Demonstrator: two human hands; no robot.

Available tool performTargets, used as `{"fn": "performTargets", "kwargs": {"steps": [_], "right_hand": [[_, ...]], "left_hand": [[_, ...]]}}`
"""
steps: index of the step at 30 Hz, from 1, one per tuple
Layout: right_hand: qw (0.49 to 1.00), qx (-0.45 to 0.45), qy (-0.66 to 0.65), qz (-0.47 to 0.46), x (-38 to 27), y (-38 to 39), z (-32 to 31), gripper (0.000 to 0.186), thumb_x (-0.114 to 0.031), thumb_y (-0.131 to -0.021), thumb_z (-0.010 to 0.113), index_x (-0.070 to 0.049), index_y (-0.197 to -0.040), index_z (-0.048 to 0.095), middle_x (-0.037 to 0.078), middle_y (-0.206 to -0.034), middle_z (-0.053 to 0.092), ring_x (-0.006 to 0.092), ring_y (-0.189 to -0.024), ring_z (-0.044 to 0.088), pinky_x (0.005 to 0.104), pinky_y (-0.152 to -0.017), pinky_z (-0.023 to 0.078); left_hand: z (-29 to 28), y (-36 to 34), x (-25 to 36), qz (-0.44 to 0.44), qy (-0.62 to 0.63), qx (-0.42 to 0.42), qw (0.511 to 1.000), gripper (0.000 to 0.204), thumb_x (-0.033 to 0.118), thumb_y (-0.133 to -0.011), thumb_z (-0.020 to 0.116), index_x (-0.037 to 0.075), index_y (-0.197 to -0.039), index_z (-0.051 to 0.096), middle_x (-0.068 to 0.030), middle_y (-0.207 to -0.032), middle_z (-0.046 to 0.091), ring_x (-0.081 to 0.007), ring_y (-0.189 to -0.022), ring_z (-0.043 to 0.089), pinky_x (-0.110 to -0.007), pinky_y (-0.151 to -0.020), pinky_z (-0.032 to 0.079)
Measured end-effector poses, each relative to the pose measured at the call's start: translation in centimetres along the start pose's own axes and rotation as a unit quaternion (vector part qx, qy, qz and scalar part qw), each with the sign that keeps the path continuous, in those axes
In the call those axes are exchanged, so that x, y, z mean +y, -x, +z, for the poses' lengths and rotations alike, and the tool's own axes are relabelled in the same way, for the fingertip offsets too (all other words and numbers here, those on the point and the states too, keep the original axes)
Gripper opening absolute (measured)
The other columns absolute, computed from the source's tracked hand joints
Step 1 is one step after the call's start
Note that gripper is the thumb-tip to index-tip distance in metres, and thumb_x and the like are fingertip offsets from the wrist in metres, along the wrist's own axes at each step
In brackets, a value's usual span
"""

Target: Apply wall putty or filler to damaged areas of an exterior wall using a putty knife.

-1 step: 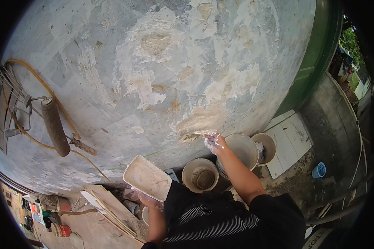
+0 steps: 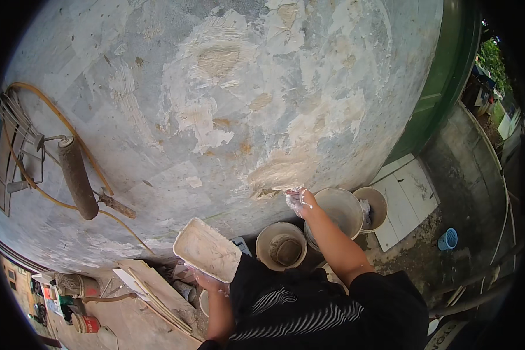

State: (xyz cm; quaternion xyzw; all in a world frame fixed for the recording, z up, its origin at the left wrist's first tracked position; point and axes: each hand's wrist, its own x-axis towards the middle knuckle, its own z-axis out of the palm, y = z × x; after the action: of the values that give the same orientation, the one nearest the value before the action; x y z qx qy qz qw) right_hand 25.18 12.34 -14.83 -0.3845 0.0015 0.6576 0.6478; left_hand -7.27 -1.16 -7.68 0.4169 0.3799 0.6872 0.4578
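Observation:
My left hand [image 2: 207, 280], smeared with white paste, grips a rectangular tray [image 2: 209, 249] from below and holds it tilted in front of the wall. Pale paste coats the tray's inside and rim. White paste also covers my right hand [image 2: 299, 201], whose fingers are closed close against the wall [image 2: 157, 116]. What they hold is too small and hidden to name. Just left of those fingers is a rough hollow [image 2: 268, 192] in the wall, below a patch of fresh beige paste [image 2: 283, 168].
Below my right forearm stand a large pale bucket [image 2: 342, 210], a smaller bucket [image 2: 377, 201] and a bucket with a smaller container inside [image 2: 265, 238]. A paint roller [image 2: 79, 178] hangs on the left by a yellow hose [image 2: 58, 111]. Boards [image 2: 151, 286] lie lower left; a blue basket [image 2: 447, 240] stands right.

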Motion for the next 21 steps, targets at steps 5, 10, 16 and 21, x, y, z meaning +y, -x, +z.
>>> {"fn": "performTargets", "kwargs": {"steps": [5,10,16,21], "right_hand": [[1.0,0.013,0.007,-0.016,-1.0,-2.5,1.0,0.021,-0.018,-0.085,0.043,0.001,-0.089,0.051,0.017,-0.091,0.056,0.0244,-0.08,0.051,0.036,-0.072,0.048],[0.994,-0.067,-0.025,-0.078,-4.2,2.7,5.1,0.016,-0.016,-0.086,0.046,-0.002,-0.094,0.049,0.013,-0.087,0.058,0.0228,-0.076,0.055,0.0359,-0.069,0.047],[0.99,-0.1,-0.025,-0.092,-4.6,10.4,4.0,0.016,-0.018,-0.082,0.054,-0.006,-0.092,0.053,0.009,-0.088,0.059,0.0202,-0.077,0.057,0.0335,-0.066,0.045],[0.975,-0.166,0.071,-0.128,-4.7,16.1,4.0,0.024,-0.006,-0.08,0.055,-0.001,-0.104,0.052,0.009,-0.091,0.06,0.0179,-0.08,0.059,0.0277,-0.062,0.047]], "left_hand": [[3.9,0.3,3.6,-0.067,0.269,0.003,0.961,0.06,0.052,-0.088,0.021,0.012,-0.133,0.022,-0.0105,-0.134,0.03,-0.0332,-0.117,0.038,-0.047,-0.094,0.035],[3.4,0.6,3.7,-0.054,0.277,-0.025,0.959,0.061,0.053,-0.088,0.021,0.012,-0.133,0.022,-0.0106,-0.133,0.031,-0.033,-0.117,0.038,-0.047,-0.094,0.035],[3.6,0.5,3.0,-0.082,0.251,-0.026,0.964,0.064,0.055,-0.087,0.015,0.013,-0.135,0.018,-0.0104,-0.137,0.025,-0.0338,-0.119,0.035,-0.05,-0.096,0.032],[6.8,0.2,4.9,-0.123,0.243,0.04,0.961,0.064,0.056,-0.086,0.017,0.014,-0.135,0.02,-0.0092,-0.136,0.028,-0.0346,-0.117,0.037,-0.051,-0.093,0.034]]}}
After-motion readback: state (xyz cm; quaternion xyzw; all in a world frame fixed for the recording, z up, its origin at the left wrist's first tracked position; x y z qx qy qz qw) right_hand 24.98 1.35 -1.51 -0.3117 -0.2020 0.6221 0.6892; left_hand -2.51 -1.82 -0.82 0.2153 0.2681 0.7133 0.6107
